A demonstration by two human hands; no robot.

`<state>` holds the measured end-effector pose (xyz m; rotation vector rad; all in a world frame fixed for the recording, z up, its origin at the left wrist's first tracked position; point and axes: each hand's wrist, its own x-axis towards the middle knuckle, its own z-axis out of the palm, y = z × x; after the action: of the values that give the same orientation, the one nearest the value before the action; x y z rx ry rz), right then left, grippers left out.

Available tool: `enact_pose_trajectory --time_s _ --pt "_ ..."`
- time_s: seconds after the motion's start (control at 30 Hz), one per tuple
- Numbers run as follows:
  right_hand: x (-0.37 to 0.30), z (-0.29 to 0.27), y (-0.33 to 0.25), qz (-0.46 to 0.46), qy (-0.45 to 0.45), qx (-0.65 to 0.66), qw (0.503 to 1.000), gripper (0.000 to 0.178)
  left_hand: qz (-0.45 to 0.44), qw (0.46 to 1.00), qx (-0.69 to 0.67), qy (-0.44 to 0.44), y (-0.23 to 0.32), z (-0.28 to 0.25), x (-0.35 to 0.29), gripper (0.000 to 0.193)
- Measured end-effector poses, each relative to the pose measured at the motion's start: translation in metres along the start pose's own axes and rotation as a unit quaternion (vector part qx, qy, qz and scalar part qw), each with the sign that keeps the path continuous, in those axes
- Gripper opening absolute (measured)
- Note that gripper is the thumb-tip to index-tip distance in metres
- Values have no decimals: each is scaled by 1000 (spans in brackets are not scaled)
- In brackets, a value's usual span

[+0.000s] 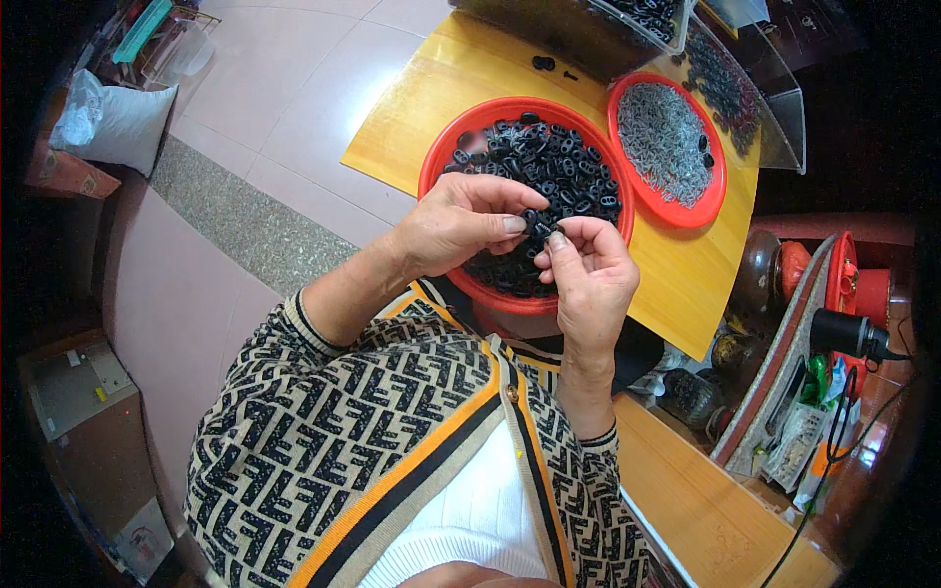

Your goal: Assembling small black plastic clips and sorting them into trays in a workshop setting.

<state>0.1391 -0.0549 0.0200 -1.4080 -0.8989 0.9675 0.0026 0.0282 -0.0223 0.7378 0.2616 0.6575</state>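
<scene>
Above a red round basin (428, 176), my left hand (461, 220) and my right hand (593, 269) meet fingertip to fingertip. Small black plastic parts, many oval with two holes, fill the basin (564, 162). Between the left thumb and forefinger sits a small black plastic piece (534, 223). The right thumb and forefinger pinch a tiny dark piece against or close beside it; its shape is mostly hidden. To the right of the basin, a red shallow tray (676, 213) holds a heap of small silver metal pieces (662, 137), perhaps springs.
Both containers rest on a yellow wooden board (686, 304). A clear bin (588, 34) of black parts stands at its far edge, near a few loose black pieces (542, 63). Farther right is another clear bin (784, 118). A white sack (127, 122) lies on the left floor.
</scene>
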Motion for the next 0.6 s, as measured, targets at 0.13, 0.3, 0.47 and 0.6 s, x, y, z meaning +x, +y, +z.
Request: enact_pose_trajectory --time_s 0.13,0.3,0.47,0.6 --pt "0 1 1 3 4 -15 1000 10 2 1000 3 -2 0 1 -1 24" --pt "0 4 -1 11 9 -30 999 10 -8 995 96 30 3 3 -2 25" --pt "0 2 1 4 7 -67 998 9 -6 992 126 28 3 4 -4 28" --pt "0 2 0 8 -1 -70 998 9 14 989 146 17 1 4 -3 29"
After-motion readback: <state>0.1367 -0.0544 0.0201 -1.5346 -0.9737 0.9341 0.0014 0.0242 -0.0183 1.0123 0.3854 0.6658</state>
